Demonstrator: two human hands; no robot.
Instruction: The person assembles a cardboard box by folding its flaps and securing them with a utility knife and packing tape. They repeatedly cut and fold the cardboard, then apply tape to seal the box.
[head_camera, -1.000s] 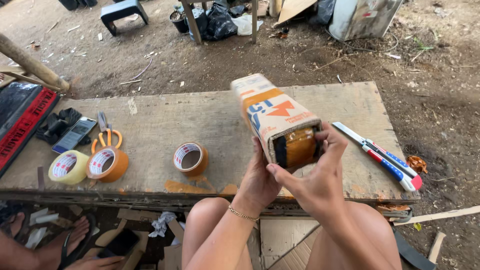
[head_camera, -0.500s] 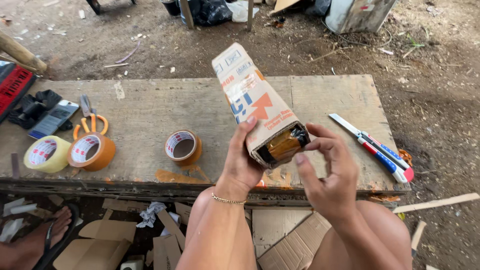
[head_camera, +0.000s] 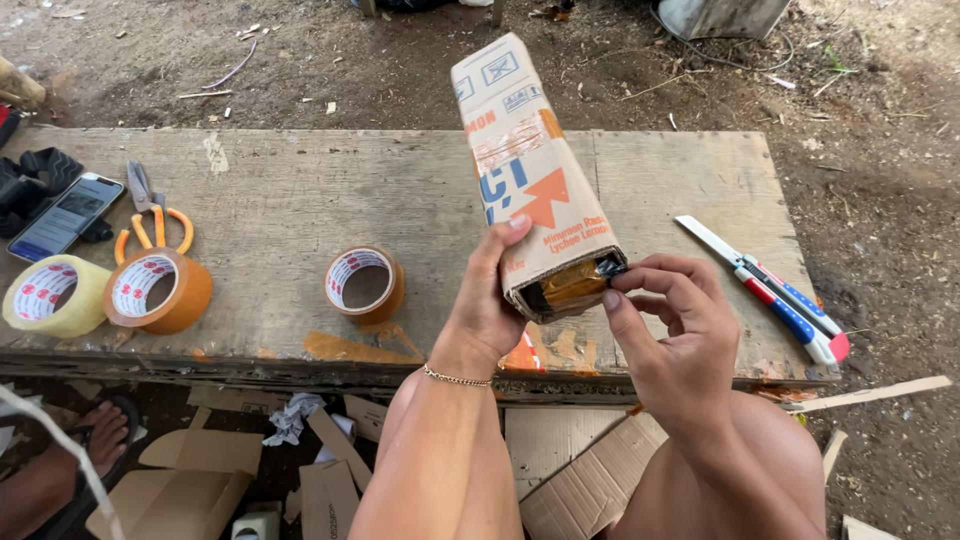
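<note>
My left hand (head_camera: 492, 300) grips a long folded cardboard packet (head_camera: 530, 170) near its lower end, holding it tilted up above a worn wooden table (head_camera: 300, 210). The packet is printed in orange and blue, and brown tape covers its near end. My right hand (head_camera: 665, 325) pinches a dark bit at the lower right corner of that taped end with thumb and fingertips. A thin bracelet circles my left wrist.
A brown tape roll (head_camera: 364, 284) lies on the table left of my hands. Further left are two more tape rolls (head_camera: 158, 290), orange-handled scissors (head_camera: 148, 215) and a phone (head_camera: 63, 216). Two utility knives (head_camera: 770, 290) lie on the right. Cardboard scraps (head_camera: 330, 470) cover the ground; another person's foot (head_camera: 95, 445) shows lower left.
The packet has been tipped more upright and lifted. My right hand has moved from an open hold at its end to a pinch on the corner. The view has shifted closer.
</note>
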